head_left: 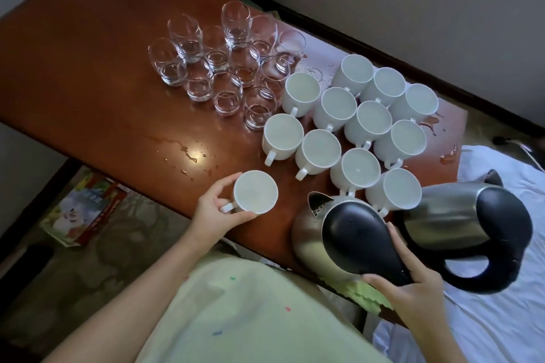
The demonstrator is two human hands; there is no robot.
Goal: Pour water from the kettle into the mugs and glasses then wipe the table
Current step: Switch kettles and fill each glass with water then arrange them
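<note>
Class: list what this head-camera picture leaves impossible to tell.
- Water level in the kettle: its lid hides the inside.
- Whether the mug in the left hand holds water: white interior, unclear.
- Green cloth: mostly under the kettle and right hand.

Glossy polished wooden table point(88, 47) gleaming, glazed white ceramic mugs point(339, 109), clear smooth glasses point(206, 59), brushed-steel kettle point(306, 242) wearing matt black plastic lid.

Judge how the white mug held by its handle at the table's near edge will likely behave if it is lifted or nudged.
The white mug looks like glazed ceramic, so it is probably rigid and breakable. It sits near the table edge, so a nudge could send it off. The left hand pinches its handle, which should steady a lift.
</note>
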